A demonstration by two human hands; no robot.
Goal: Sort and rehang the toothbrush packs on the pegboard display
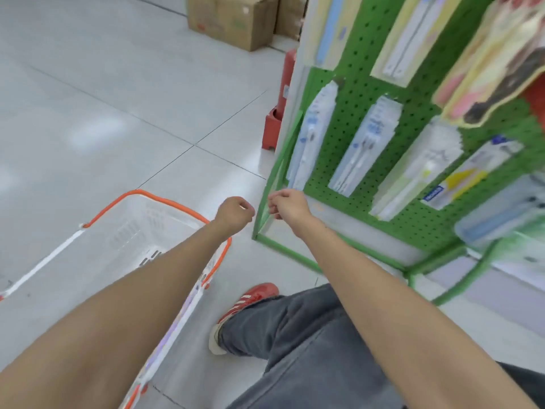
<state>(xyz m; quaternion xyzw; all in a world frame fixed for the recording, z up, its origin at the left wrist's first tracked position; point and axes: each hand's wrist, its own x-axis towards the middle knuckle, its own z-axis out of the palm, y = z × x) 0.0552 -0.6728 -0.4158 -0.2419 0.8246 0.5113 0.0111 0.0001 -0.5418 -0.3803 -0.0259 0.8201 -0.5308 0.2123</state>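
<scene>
A green pegboard (354,93) stands to my right with several toothbrush packs hanging on it. In the lower row are a white-and-blue pack (314,134), a second one (365,146), a pale pack (413,169) and a yellow-and-blue pack (469,172). Taller packs (413,36) hang above them. My left hand (234,214) is curled into a fist and holds nothing. My right hand (287,205) reaches toward the display's lower left corner, fingers curled, with nothing visible in it. Both hands are apart from the packs.
A white shopping basket with orange handles (141,228) sits on the tiled floor under my left arm. Cardboard boxes (233,19) stand at the back. A red extinguisher on its stand (283,93) is beside the display. My red shoe (247,302) is below.
</scene>
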